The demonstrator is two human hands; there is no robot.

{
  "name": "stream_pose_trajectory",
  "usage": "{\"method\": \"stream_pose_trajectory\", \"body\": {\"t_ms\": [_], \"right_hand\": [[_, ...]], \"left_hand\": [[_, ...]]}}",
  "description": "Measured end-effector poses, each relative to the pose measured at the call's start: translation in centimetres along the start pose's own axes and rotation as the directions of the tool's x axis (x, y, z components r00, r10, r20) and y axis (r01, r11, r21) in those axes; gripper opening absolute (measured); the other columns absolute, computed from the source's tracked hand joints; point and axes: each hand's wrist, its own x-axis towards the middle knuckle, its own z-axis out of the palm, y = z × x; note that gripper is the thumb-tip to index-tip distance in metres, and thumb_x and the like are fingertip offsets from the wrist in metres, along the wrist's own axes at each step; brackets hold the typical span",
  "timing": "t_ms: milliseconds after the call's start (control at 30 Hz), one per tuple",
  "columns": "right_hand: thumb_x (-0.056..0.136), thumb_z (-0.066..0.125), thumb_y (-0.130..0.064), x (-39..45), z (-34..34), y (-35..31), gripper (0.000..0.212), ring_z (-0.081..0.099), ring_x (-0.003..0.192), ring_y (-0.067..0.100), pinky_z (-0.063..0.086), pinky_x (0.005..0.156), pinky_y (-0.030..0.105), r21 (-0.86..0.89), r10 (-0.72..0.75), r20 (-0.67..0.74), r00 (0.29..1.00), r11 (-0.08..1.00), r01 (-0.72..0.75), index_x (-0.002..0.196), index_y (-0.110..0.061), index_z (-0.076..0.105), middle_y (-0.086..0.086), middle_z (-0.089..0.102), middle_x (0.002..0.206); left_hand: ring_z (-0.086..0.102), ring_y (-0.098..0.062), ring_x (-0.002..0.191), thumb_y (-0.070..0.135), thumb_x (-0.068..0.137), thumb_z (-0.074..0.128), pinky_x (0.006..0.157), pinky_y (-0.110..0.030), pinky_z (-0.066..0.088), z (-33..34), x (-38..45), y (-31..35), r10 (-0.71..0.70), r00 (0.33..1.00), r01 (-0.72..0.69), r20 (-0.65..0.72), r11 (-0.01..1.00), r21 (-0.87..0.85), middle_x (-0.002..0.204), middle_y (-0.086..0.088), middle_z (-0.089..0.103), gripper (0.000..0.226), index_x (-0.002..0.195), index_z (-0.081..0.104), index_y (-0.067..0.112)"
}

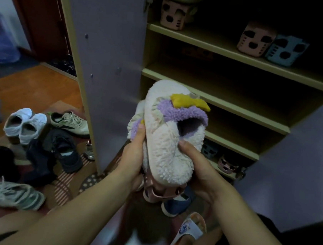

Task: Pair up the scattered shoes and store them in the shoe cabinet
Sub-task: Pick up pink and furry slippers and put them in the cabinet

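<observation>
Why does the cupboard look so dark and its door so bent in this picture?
Head view: the shoe cabinet interior sits in deep shadow, while the fluffy slippers in both hands are better lit; the wide lens bows the cabinet door; the top-left corner is smeared by motion blur, and the bottom edge is soft.

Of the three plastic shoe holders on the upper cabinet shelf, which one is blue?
The blue holder at the far right. The two other holders on the shelf are pink.
</observation>
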Motion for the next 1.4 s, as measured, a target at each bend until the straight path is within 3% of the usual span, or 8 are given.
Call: {"method": "stream_pose_trajectory", "body": {"t_ms": [233, 367, 633, 700, 900, 1067, 1200, 1400], "right_hand": [[0.064, 0.077, -0.029, 2.1, 0.1, -7.1, 0.057, 0.07, 0.106, 0.033, 0.059, 0.079, 0.038, 0.017, -0.221, -0.118, 0.968, 0.974, 0.224, 0.116, -0.006, 0.071, 0.021, 0.071, 0.115], [0.086, 0.057, -0.013, 6.4, 0.5, -14.4, 0.035, 0.073, 0.091, 0.031, 0.059, 0.066, 0.035, -0.004, -0.381, -0.212, 0.9, 0.921, 0.389, 0.116, 0.003, 0.066, 0.024, 0.073, 0.106], [0.078, 0.067, -0.021, 14.3, 0.2, -21.1, 0.039, 0.076, 0.086, 0.028, 0.062, 0.069, 0.039, -0.199, -0.456, -0.378, 0.806, 0.89, 0.41, 0.114, -0.008, 0.071, 0.011, 0.077, 0.095], [0.071, 0.071, -0.026, 15.5, 0.4, -22.3, 0.046, 0.075, 0.079, 0.031, 0.056, 0.054, 0.032, -0.188, -0.405, -0.398, 0.823, 0.914, 0.359, 0.112, -0.005, 0.071, 0.014, 0.077, 0.093], [0.088, 0.058, -0.031, 17.6, 3.5, -29.8, 0.035, 0.074, 0.078, 0.03, 0.061, 0.058, 0.039, -0.105, -0.306, -0.353, 0.884, 0.952, 0.287, 0.116, -0.013, 0.071, 0.013, 0.077, 0.094], [0.097, 0.048, -0.047, 17.2, 4.3, -34.3, 0.04, 0.074, 0.064, 0.025, 0.053, 0.041, 0.028, -0.469, -0.282, -0.405, 0.869, 0.88, 0.067, 0.114, -0.014, 0.065, 0.012, 0.077, 0.085], [0.09, 0.045, -0.052, 19.4, 3.0, -35.0, 0.068, 0.058, 0.113, 0.039, 0.051, 0.089, 0.043, -0.849, -0.687, -0.479, 0.546, 0.521, -0.09, 0.147, -0.021, 0.026, 0.017, 0.05, 0.137], [0.097, 0.042, -0.047, 23.3, 0.0, -36.9, 0.05, 0.058, 0.107, 0.033, 0.046, 0.085, 0.034, -0.853, -0.655, -0.447, 0.609, 0.517, -0.071, 0.136, -0.016, 0.052, 0.016, 0.058, 0.129]], "left_hand": [[0.069, -0.01, 0.104, 0.06, 0.091, 0.062, 0.086, -0.032, 0.06, 7.5, 6.5, 4.9, 0.053, 0.994, -0.076, 0.093, 0.958, 0.276, 0.121, -0.01, 0.072, 0.051, 0.119, 0.074, 0.02], [0.072, -0.018, 0.104, 0.077, 0.069, 0.07, 0.093, -0.04, 0.056, 14.5, 11.4, 11.7, 0.126, 0.959, -0.207, 0.256, 0.926, 0.317, 0.111, -0.002, 0.076, 0.061, 0.108, 0.078, 0.031], [0.056, -0.033, 0.128, 0.055, 0.096, 0.053, 0.104, -0.047, 0.047, 21.0, 18.6, 16.5, 0.227, 0.895, -0.345, 0.384, 0.899, 0.271, 0.14, -0.011, 0.058, 0.063, 0.148, 0.044, 0.02], [0.043, -0.024, 0.14, 0.063, 0.089, 0.054, 0.113, -0.048, 0.039, 20.2, 18.6, 16.8, 0.382, 0.854, -0.505, 0.353, 0.773, 0.383, 0.157, -0.005, 0.038, 0.077, 0.156, 0.028, 0.035], [0.021, -0.008, 0.149, 0.051, 0.089, 0.049, 0.119, -0.032, 0.021, 21.3, 17.8, 18.1, 0.59, 0.394, -0.9, 0.705, 0.092, 0.425, 0.162, 0.014, 0.02, 0.046, 0.135, 0.049, 0.055], [0.045, -0.022, 0.131, 0.036, 0.101, 0.043, 0.11, -0.04, 0.038, 25.4, 20.1, 20.8, 0.493, 0.58, -0.751, 0.649, 0.014, 0.661, 0.147, -0.001, 0.038, 0.03, 0.125, 0.058, 0.027], [0.051, -0.035, 0.117, 0.045, 0.098, 0.033, 0.099, -0.05, 0.043, 27.6, 21.2, 20.1, 0.465, 0.658, -0.661, 0.593, -0.02, 0.75, 0.144, -0.003, 0.035, 0.035, 0.126, 0.049, 0.03], [0.031, -0.028, 0.143, 0.053, 0.1, 0.034, 0.116, -0.046, 0.031, 26.1, 25.2, 20.8, 0.398, 0.63, -0.729, 0.667, 0.005, 0.685, 0.155, -0.007, 0.027, 0.057, 0.153, 0.019, 0.037]]}}
